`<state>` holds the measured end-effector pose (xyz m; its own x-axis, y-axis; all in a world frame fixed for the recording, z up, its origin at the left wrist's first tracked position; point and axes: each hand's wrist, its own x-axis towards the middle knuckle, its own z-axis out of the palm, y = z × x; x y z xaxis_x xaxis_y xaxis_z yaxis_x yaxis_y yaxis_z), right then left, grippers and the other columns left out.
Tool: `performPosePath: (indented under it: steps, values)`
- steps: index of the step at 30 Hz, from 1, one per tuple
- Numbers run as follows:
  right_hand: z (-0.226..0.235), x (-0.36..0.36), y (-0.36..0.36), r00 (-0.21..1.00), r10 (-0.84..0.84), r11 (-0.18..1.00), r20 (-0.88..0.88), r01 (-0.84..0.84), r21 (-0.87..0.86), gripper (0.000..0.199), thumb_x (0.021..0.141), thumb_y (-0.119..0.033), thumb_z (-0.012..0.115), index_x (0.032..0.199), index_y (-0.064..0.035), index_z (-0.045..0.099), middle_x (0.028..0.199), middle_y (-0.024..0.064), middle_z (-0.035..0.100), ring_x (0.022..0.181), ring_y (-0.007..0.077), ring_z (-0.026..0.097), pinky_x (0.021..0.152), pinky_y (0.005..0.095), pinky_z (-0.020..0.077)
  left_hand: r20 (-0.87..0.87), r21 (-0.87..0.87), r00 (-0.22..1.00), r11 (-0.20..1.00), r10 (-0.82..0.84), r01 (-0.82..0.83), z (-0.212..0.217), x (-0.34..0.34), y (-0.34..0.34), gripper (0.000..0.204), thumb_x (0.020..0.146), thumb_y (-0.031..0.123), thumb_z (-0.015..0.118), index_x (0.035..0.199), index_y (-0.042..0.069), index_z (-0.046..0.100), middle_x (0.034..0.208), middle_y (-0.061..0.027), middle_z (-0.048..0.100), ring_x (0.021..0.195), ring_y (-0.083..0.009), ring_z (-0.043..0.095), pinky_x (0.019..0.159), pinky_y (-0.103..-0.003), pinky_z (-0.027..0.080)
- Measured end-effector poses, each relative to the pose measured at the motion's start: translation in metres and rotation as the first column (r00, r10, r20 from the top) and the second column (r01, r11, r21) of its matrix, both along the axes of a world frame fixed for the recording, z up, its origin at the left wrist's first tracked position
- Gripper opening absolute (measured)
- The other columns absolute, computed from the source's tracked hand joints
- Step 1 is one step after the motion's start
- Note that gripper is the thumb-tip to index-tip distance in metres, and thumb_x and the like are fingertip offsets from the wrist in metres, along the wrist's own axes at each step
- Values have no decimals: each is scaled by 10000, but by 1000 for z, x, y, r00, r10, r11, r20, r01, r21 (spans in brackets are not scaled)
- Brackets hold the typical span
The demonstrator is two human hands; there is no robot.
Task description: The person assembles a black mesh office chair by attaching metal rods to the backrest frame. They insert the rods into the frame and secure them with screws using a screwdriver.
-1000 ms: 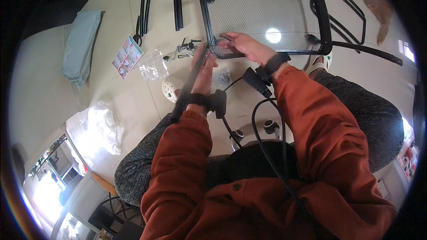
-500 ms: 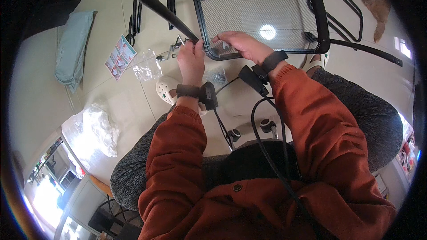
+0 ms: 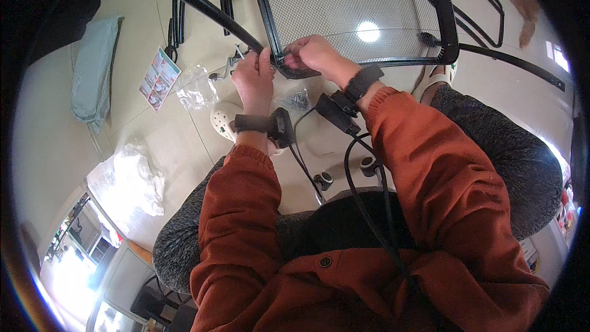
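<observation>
Hands meet at the near rim of a black metal frame with grey mesh panel (image 3: 356,6), which lies on the pale tiled floor (image 3: 184,141) in front of the person's knees. The left hand (image 3: 253,80) is closed around the lower end of a long black curved tube (image 3: 203,5); this tube rises away toward the far left corner of the floor, and its held end touches the near left corner of the frame. The right hand (image 3: 314,54) pinches the frame's rim just beside that corner; whether something small is between its fingertips, I cannot tell. Both wrists carry a black strap with a small black box and cable.

On the floor left of the hands lie a clear plastic bag (image 3: 195,87), a printed leaflet (image 3: 158,79) and a folded pale green cloth (image 3: 92,74). A crumpled white plastic wrap (image 3: 129,178) lies nearer, toward the left edge.
</observation>
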<state>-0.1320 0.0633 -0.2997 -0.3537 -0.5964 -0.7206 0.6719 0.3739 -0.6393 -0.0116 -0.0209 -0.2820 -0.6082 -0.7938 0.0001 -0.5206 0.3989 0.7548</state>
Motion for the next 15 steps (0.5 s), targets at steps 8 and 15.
performPosePath:
  steps: [8,15]
  values:
    - [-3,-4,4,944,197,979,-264,-179,93,192,883,-83,516,948,44,645,755,84,647,630,124,613,589,226,518,-22,-11,1000,1000,-18,18,-2,1,-2,278,857,192,585,675,-17,570,535,-82,543,457,-126,534,445,-271,423]
    - [-1,-3,7,897,228,973,-378,-218,70,190,880,-72,514,944,54,641,757,89,652,628,128,628,592,232,521,-3,-45,999,998,-33,33,-2,2,-3,286,859,218,586,696,-17,582,534,-85,547,462,-145,546,449,-283,422]
